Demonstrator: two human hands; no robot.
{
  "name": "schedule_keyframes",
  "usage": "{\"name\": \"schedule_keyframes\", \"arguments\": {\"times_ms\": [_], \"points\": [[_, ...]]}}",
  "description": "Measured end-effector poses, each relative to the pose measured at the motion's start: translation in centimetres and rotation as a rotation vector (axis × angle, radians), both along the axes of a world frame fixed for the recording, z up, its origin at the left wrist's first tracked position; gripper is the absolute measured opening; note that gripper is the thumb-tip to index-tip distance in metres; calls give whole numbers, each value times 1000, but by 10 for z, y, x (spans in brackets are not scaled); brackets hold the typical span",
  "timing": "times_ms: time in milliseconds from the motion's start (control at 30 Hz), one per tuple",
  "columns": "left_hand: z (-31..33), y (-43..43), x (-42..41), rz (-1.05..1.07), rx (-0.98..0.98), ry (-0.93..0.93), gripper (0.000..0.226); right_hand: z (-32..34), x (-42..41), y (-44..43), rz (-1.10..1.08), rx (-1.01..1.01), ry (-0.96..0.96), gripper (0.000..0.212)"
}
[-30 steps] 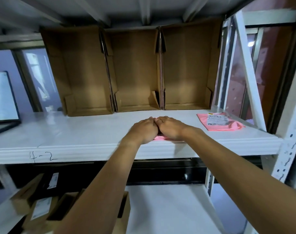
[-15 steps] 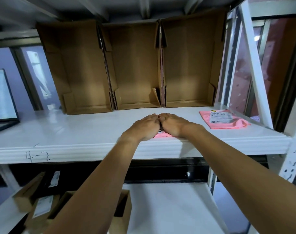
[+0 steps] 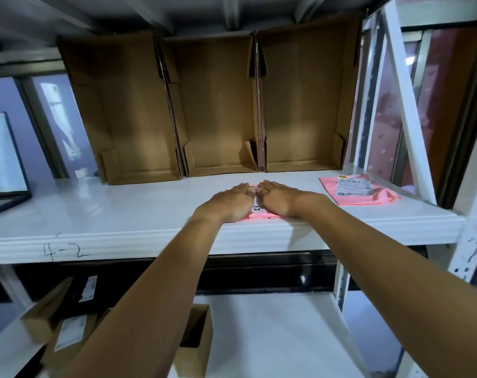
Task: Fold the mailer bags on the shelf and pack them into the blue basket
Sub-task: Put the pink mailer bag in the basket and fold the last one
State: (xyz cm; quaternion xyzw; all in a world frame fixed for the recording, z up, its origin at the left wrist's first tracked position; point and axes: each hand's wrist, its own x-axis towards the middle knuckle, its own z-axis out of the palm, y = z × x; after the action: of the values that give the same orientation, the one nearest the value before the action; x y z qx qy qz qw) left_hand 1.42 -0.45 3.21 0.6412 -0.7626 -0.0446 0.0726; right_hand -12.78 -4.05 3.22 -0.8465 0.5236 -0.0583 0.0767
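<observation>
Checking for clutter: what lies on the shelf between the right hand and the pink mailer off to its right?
Nothing: the head view shows only bare white shelf between the right hand and that mailer.

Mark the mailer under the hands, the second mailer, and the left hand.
mailer under the hands (image 3: 261, 215), head view, pink near edge.
second mailer (image 3: 355, 189), head view, on its label.
left hand (image 3: 229, 203), head view, back of hand.

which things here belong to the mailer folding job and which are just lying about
Job: mailer pressed under left hand and right hand; second mailer; shelf. Blue basket not in view.
Lying about: cardboard trays; framed board; boxes below.
</observation>
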Motion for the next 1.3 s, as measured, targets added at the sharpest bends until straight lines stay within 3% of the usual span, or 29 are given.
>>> {"name": "schedule_keyframes", "arguments": {"times_ms": [200,333,533,600,667,733,767,933,1067,1200,1300], "points": [[-2,-8,14,48,16,38,42,1,-4,0,-27,48,-57,20],[-1,-2,12,23,7,37,48,2,-14,7,-8,53,-33,44],[-2,-3,13,41,-41,-16,42,-6,-26,-1,-28,90,-156,38],[-5,-6,15,47,-119,24,34,-8,-28,-2,-29,76,-292,33],[-8,-4,14,70,-240,64,25,-11,-30,0,-2,124,-565,46],[-9,0,12,49,-369,76,31,-13,-33,-1,-23,290,-822,62],[-8,1,11,23,-411,17,37,-13,-32,-1,-24,303,-844,64],[-9,3,1,43,-400,-7,48,-7,-25,3,61,6,-456,51],[-15,-5,-1,73,-319,72,46,-12,-18,-1,101,6,-333,46],[-15,-12,-1,114,-211,186,43,-14,-15,-7,90,-12,-227,59],[-11,-9,-7,100,-174,85,41,-12,-12,-12,80,48,-230,58]]}}
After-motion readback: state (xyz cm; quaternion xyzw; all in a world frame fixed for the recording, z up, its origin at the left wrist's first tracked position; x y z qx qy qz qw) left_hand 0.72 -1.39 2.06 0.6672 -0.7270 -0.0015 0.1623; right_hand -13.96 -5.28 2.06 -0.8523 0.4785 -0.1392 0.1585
